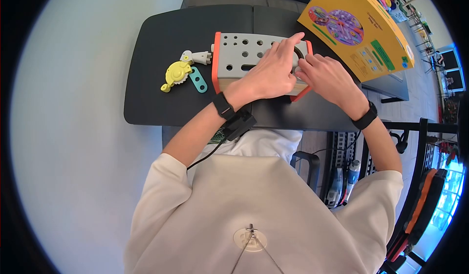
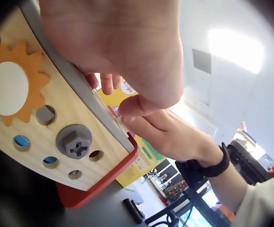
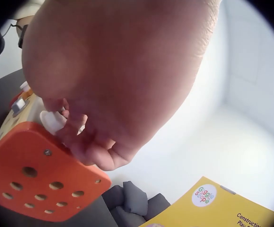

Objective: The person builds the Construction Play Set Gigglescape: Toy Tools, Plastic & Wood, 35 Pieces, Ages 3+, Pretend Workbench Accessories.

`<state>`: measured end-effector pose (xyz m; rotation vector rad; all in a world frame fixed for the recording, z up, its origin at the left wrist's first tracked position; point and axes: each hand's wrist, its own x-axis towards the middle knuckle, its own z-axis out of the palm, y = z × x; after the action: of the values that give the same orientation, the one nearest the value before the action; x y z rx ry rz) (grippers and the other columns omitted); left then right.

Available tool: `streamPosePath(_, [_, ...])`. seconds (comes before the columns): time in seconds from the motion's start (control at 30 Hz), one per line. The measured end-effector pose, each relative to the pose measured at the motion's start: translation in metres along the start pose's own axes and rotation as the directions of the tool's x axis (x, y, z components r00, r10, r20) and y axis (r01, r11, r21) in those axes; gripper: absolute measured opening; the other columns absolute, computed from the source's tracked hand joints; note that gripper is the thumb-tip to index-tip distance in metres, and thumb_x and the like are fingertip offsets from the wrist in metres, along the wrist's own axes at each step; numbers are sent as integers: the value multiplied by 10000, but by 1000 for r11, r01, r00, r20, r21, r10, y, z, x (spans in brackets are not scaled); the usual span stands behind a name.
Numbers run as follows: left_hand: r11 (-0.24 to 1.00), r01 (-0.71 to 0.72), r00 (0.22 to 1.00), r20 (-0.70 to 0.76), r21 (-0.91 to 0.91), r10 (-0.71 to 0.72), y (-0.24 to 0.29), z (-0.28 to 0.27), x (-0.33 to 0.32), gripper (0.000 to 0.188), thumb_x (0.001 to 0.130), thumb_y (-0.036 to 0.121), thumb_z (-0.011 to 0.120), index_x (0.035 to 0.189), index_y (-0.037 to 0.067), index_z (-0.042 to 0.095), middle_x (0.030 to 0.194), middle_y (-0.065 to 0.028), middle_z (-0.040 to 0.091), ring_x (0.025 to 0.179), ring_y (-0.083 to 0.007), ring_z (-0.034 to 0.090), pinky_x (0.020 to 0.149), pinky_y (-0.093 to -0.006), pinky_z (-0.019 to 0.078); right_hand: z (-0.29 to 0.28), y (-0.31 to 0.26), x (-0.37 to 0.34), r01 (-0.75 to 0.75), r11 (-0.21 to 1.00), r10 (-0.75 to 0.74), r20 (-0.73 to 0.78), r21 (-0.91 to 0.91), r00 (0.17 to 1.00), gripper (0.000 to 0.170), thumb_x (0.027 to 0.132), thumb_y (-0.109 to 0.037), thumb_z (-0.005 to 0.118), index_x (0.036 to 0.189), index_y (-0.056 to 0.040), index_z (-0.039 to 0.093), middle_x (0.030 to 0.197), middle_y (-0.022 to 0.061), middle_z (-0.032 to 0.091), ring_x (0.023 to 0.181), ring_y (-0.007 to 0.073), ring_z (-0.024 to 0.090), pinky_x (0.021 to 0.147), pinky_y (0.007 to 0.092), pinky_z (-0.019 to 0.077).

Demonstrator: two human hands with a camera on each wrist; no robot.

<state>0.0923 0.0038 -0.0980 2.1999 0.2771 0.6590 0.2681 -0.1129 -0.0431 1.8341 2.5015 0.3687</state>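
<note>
A toy workbench (image 1: 234,54) with a grey perforated top and orange ends stands on the dark table. Across its top lies my left hand (image 1: 273,73), fingers extended, thumb near my right fingers. Curled fingers of my right hand (image 1: 330,78) pinch a whitish rounded piece (image 3: 53,121) at the right end of the top, above the orange end panel (image 3: 47,172). That piece is mostly covered by fingers. On the wooden side, the left wrist view shows an orange gear (image 2: 36,78) and a grey screw (image 2: 74,142).
Left of the workbench lie a yellow toy saw piece (image 1: 177,72), a white jointed piece (image 1: 198,57) and a teal strip (image 1: 198,80) with holes. A large yellow box (image 1: 359,29) stands at the back right. The table's front edge (image 1: 312,126) runs close to my body.
</note>
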Motion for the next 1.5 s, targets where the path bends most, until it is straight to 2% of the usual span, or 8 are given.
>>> streamPosePath(0.23, [999, 40, 997, -70, 28, -38, 7, 10, -1, 910, 808, -30, 615, 1627, 52, 228, 1518, -181, 521, 1239, -348, 555, 1118, -480, 451, 6, -14, -6, -93, 988, 94, 3, -125, 996, 268, 1051, -308, 635, 929, -72, 599, 804, 56, 639, 789, 220, 686, 685, 361, 544])
streamPosePath(0.4, [938, 62, 970, -202, -341, -137, 14, -19, -15, 709, 864, -15, 597, 1540, 66, 398, 1450, -131, 593, 1232, -301, 552, 1125, -442, 429, -3, -21, -5, -167, 979, 173, 47, -114, 984, 278, 1063, -321, 617, 932, -78, 592, 827, 77, 664, 798, 229, 692, 675, 376, 549])
streamPosePath(0.5, [990, 100, 887, -460, 100, -43, 10, -69, -62, 484, 902, -12, 587, 1378, 74, 601, 1354, -92, 657, 1252, -289, 544, 1116, -424, 429, -4, -24, -9, -203, 976, 201, -25, -77, 979, 296, 1062, -353, 617, 972, -71, 596, 851, 91, 679, 826, 252, 703, 687, 397, 559])
streamPosePath(0.6, [792, 453, 799, -581, 408, -158, -42, -118, -120, 500, 935, 91, 695, 1422, 82, 583, 1391, -135, 628, 1341, -353, 509, 1134, -464, 413, -6, -24, -10, -323, 941, 321, 35, 99, 946, 321, 1041, -365, 652, 1034, -50, 597, 872, 100, 684, 879, 291, 709, 729, 429, 570])
streamPosePath(0.7, [491, 626, 778, -528, 605, -342, -111, -138, -190, 871, 896, 197, 808, 1630, 123, 347, 1458, -155, 578, 1396, -399, 490, 1126, -520, 412, -20, -24, -6, -321, 940, 318, 49, 113, 947, 300, 1036, -340, 665, 1030, -48, 594, 880, 104, 685, 880, 288, 706, 727, 432, 565])
streamPosePath(0.9, [673, 670, 736, -399, 313, -547, -140, -151, -209, 986, 889, 230, 850, 1672, 135, 258, 1470, -173, 608, 1358, -400, 553, 1129, -536, 433, -57, -23, 23, -289, 940, 296, -10, 180, 955, 263, 1048, -300, 653, 1034, -45, 588, 861, 117, 703, 813, 327, 709, 697, 444, 556])
streamPosePath(1.23, [818, 552, 631, -559, -163, -538, -141, -176, -179, 477, 985, 123, 731, 1419, -38, 619, 1023, -221, 787, 908, -235, 802, 837, -347, 615, -57, -16, 68, -265, 916, 269, 30, 301, 963, 230, 1065, -274, 612, 1022, -48, 617, 870, 130, 722, 814, 346, 707, 699, 448, 526])
streamPosePath(1.5, [832, 372, 810, -582, 412, -75, -17, -209, -108, 530, 947, 84, 775, 1448, 34, 612, 1151, -229, 763, 1003, -371, 758, 871, -369, 600, -53, -23, 106, -235, 873, 250, 22, 428, 968, 218, 1052, -238, 622, 1114, -29, 632, 992, 147, 746, 896, 353, 719, 780, 442, 557])
